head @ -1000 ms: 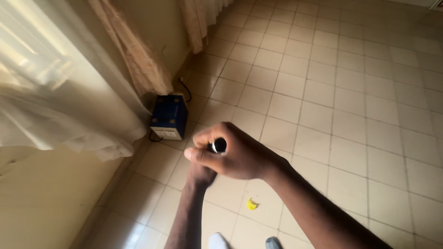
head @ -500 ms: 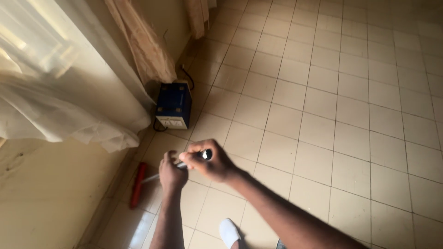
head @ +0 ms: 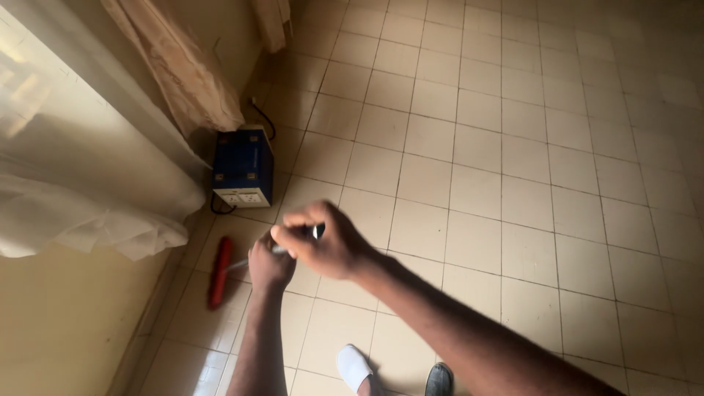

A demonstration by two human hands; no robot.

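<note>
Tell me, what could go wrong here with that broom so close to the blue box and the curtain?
The red broom head works near the wall, close to the blue box and its black cable; a wide stroke might knock the box or snag the cable. The sheer curtain hangs low beside it and could catch in the bristles. Both the left hand and right hand grip the handle, so neither is free to catch anything.

Both forearms bare, no sleeves, no watch/rings seen. Left hand [head: 270, 265] & right hand [head: 327, 246] ungloved. Feet at btm edge: one white shoe [head: 354, 367], one dark shoe [head: 439, 380].
</note>
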